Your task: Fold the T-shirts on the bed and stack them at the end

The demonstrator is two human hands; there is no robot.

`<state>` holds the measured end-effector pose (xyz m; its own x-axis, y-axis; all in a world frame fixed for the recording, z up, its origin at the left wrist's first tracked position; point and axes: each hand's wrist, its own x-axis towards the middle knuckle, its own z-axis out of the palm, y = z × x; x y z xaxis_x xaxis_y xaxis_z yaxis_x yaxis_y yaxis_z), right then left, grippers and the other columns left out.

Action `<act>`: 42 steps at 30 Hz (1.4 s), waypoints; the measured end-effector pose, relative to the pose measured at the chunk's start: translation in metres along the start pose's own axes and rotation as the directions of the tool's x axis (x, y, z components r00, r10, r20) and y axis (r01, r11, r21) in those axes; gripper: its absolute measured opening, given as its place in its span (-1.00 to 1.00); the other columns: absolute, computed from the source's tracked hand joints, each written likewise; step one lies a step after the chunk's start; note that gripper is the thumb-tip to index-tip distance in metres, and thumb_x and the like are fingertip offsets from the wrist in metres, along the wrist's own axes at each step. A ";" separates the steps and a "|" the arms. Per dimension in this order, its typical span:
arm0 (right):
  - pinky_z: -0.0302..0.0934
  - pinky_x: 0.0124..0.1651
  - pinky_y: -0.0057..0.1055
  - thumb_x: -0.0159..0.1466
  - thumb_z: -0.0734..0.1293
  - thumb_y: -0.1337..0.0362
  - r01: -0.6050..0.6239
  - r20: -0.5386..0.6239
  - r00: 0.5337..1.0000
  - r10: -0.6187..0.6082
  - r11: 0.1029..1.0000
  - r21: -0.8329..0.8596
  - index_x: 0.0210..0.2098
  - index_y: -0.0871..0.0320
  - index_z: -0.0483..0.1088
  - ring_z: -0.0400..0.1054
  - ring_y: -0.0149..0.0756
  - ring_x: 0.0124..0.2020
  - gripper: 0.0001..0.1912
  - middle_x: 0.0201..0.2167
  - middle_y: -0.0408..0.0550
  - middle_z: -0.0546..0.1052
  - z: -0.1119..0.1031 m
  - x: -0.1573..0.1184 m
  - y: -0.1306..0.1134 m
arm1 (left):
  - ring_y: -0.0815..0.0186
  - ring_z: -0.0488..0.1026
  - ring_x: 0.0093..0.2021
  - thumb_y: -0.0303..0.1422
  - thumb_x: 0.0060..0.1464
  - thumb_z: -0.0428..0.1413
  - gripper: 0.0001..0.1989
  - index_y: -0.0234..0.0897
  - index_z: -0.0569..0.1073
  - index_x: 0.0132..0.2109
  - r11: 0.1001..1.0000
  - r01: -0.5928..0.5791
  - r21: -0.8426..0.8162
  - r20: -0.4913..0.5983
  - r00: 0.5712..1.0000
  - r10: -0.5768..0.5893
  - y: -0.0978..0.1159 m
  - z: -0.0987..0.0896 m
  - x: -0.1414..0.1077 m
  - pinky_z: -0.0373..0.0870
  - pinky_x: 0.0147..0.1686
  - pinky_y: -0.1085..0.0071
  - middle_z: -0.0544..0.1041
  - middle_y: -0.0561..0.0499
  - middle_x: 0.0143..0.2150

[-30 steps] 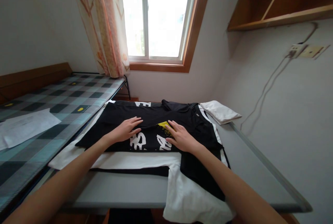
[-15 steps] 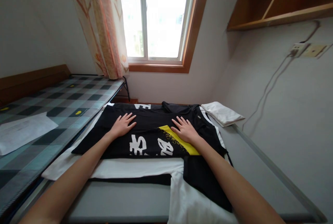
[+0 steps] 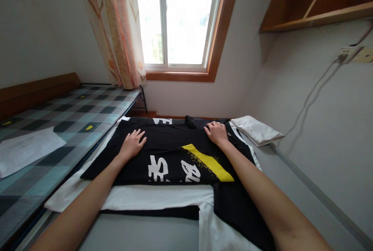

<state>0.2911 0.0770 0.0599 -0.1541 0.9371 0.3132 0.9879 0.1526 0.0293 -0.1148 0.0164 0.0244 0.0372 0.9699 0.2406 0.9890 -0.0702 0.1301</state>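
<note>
Your right hand has moved toward the table's far right corner, its fingers bent on the black shirt; whether they pinch it can't be told. Your left hand lies spread on that shirt, which stretches along the table's far edge.

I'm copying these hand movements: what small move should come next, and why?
Probably bring the right hand to the black sleeve and lay it up over the black shirt. The sleeve sticks out past the shirt's near edge, over white cloth, while the left hand rests flat on the shirt.
</note>
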 end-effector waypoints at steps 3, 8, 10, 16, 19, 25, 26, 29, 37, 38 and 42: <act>0.05 0.09 -0.09 0.38 0.08 0.05 -0.079 0.076 0.994 0.078 0.997 0.005 0.05 0.18 0.42 0.24 0.03 0.09 -0.52 0.05 0.21 0.45 0.002 0.029 0.003 | 0.03 0.15 0.35 -0.16 0.26 -0.11 -0.50 -0.25 0.36 0.24 1.000 -0.002 -0.004 -0.020 1.000 0.002 -0.001 0.002 0.000 0.10 0.27 0.01 0.29 -0.18 0.32; 0.05 0.13 -0.05 0.33 0.13 -0.08 -0.189 0.258 0.950 0.178 0.982 0.018 0.13 0.16 0.38 0.22 0.07 0.16 -0.42 0.12 0.22 0.42 0.011 0.071 0.012 | 0.04 0.16 0.34 -0.16 0.26 -0.12 -0.50 -0.25 0.37 0.24 1.000 0.002 0.008 -0.012 1.000 -0.002 -0.002 0.004 0.000 0.11 0.27 0.04 0.29 -0.17 0.32; 0.03 0.15 -0.03 0.30 0.14 -0.14 -0.222 0.312 0.929 0.199 0.974 0.038 0.16 0.13 0.35 0.21 0.08 0.18 -0.37 0.14 0.21 0.41 0.017 0.084 0.014 | 0.03 0.17 0.34 -0.16 0.26 -0.11 -0.50 -0.25 0.37 0.23 1.000 0.001 0.008 -0.021 1.000 -0.001 -0.002 0.005 0.000 0.11 0.27 0.03 0.30 -0.17 0.31; -0.03 0.21 0.03 0.28 0.16 -0.15 -0.277 0.380 0.898 0.222 0.956 0.097 0.19 0.10 0.33 0.20 0.09 0.21 -0.35 0.17 0.19 0.40 0.036 0.114 0.002 | 0.01 0.19 0.33 -0.19 0.25 -0.09 -0.52 -0.25 0.40 0.21 1.000 -0.004 0.006 -0.049 0.999 0.004 0.000 0.006 -0.001 0.12 0.27 0.01 0.32 -0.18 0.30; -0.04 0.21 0.07 0.32 0.13 -0.05 -0.309 0.401 0.888 0.223 0.937 0.163 0.20 0.10 0.33 0.23 0.07 0.20 -0.43 0.17 0.19 0.40 0.044 0.124 -0.007 | 0.03 0.20 0.32 -0.19 0.25 -0.09 -0.53 -0.23 0.39 0.21 1.000 0.004 0.004 -0.056 0.998 -0.004 0.001 0.006 -0.001 0.12 0.27 0.02 0.33 -0.16 0.30; 0.10 0.16 -0.02 0.25 0.22 0.26 -0.361 0.386 0.890 0.242 0.892 0.273 0.20 0.07 0.31 0.29 -0.02 0.17 -0.49 0.13 0.13 0.45 0.051 0.134 -0.017 | 0.03 0.23 0.30 -0.19 0.24 -0.10 -0.53 -0.25 0.41 0.19 1.000 0.012 0.019 -0.073 0.997 -0.011 0.001 0.007 0.000 0.13 0.26 0.02 0.34 -0.18 0.28; 0.11 0.16 -0.05 0.24 0.22 0.30 -0.365 0.368 0.896 0.248 0.884 0.293 0.20 0.07 0.31 0.29 -0.04 0.17 -0.48 0.13 0.11 0.45 0.050 0.134 -0.018 | 0.03 0.23 0.30 -0.19 0.24 -0.09 -0.53 -0.24 0.41 0.19 1.000 0.014 0.023 -0.080 0.997 -0.012 0.002 0.007 0.000 0.14 0.26 0.02 0.35 -0.17 0.28; 0.11 0.17 -0.12 0.23 0.18 0.36 -0.365 0.299 0.917 0.266 0.862 0.353 0.19 0.09 0.31 0.28 -0.11 0.17 -0.48 0.09 0.04 0.49 0.039 0.134 -0.022 | 0.03 0.24 0.29 -0.19 0.22 -0.08 -0.54 -0.22 0.41 0.18 0.999 0.017 0.028 -0.091 0.996 -0.014 0.002 0.008 0.000 0.14 0.26 0.02 0.36 -0.16 0.27; 0.29 -0.02 -0.34 0.19 0.23 0.36 -0.055 0.090 0.996 -0.023 0.636 0.770 0.20 0.26 0.30 0.45 -0.24 -0.10 -0.44 -0.05 0.08 0.56 -0.032 0.101 -0.012 | 0.02 0.25 0.29 -0.20 0.22 -0.09 -0.53 -0.25 0.41 0.18 0.999 0.019 0.033 -0.081 0.997 -0.016 0.005 0.005 0.000 0.15 0.25 0.03 0.36 -0.19 0.27; 0.30 -0.04 -0.34 0.17 0.27 0.34 -0.012 0.116 0.983 -0.139 0.588 0.809 0.18 0.26 0.32 0.46 -0.26 -0.15 -0.43 -0.11 0.05 0.58 -0.040 0.089 -0.006 | 0.03 0.25 0.29 -0.20 0.22 -0.09 -0.54 -0.24 0.41 0.18 0.999 0.020 0.034 -0.082 0.996 -0.017 0.005 0.004 0.000 0.15 0.25 0.03 0.36 -0.18 0.27; 0.33 -0.07 -0.34 0.11 0.37 0.25 0.016 0.321 0.798 -0.511 0.549 0.835 0.11 0.22 0.41 0.48 -0.26 -0.21 -0.45 -0.24 -0.05 0.62 -0.054 0.034 0.015 | 0.03 0.26 0.28 -0.20 0.21 -0.08 -0.54 -0.24 0.42 0.18 0.999 0.028 0.032 -0.074 0.997 -0.025 0.006 0.002 0.000 0.15 0.24 0.04 0.36 -0.17 0.27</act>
<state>0.3017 0.0940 0.1223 -0.6338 0.7703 -0.0698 0.5233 0.3606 -0.7721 -0.1084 0.0167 0.0237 0.0016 0.9515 0.3076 0.9938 -0.0359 0.1057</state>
